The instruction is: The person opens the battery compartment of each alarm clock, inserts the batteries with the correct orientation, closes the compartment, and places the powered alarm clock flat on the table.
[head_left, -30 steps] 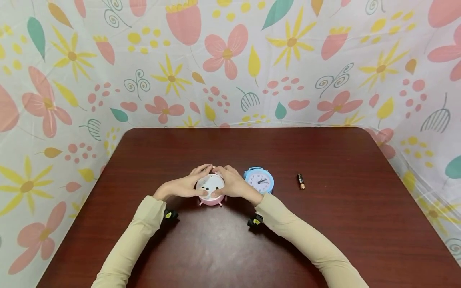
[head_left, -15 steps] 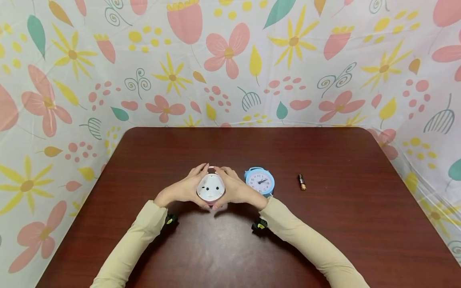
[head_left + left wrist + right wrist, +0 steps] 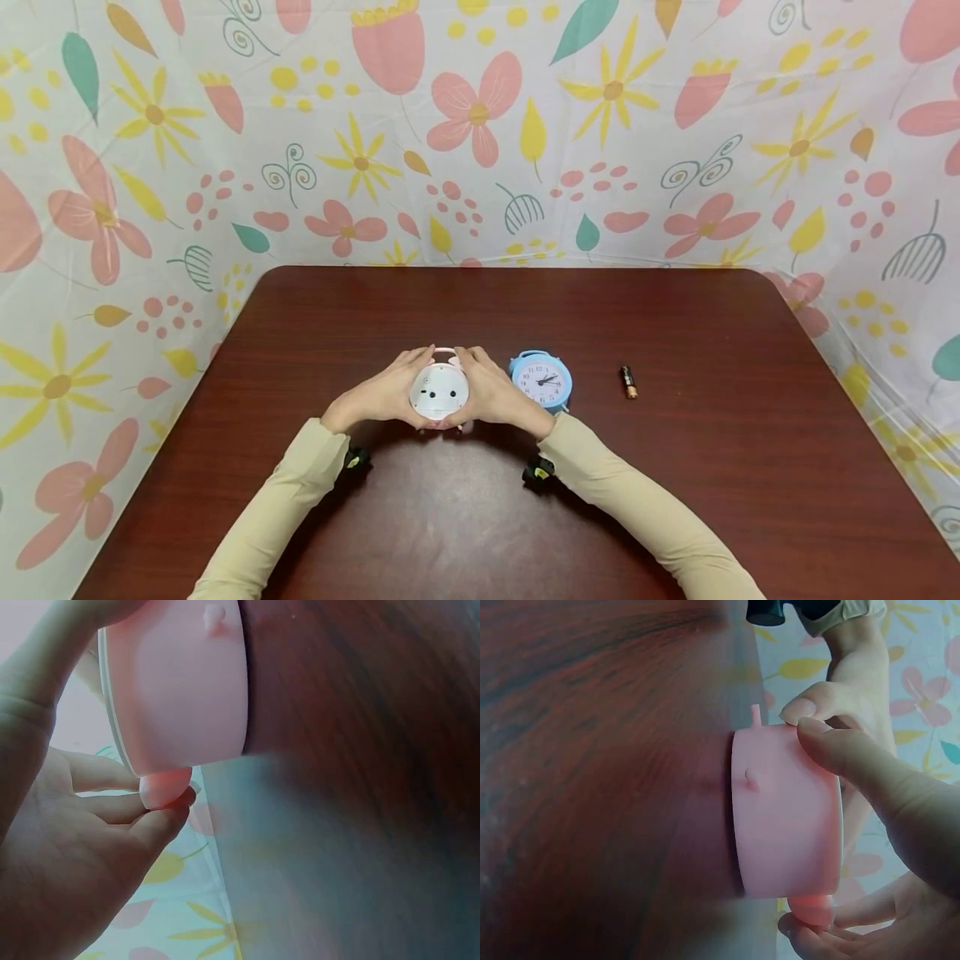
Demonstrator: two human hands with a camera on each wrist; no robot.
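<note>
A pink alarm clock [image 3: 439,390] lies with its white back up, two dark round knobs showing; its dial is hidden underneath. My left hand [image 3: 381,392] grips its left side and my right hand [image 3: 495,396] its right. Both thumbs meet at the near edge, by the small feet, as the right wrist view shows along the clock's pink side [image 3: 787,817]. Fingers of each hand curl about the bells at the far end; one bell [image 3: 165,787] appears in the left wrist view. Face up beside my right hand lies a blue alarm clock [image 3: 541,381].
To the right of the blue clock lies a black and copper-coloured battery [image 3: 628,382]. Everything rests on a dark red-brown wooden table [image 3: 712,467]. A flower-patterned cloth [image 3: 480,192] hangs behind the table and along both sides.
My thumbs have slid off the pink clock's white back to its near edge. The back now faces up more squarely, and the handle at the far end shows.
</note>
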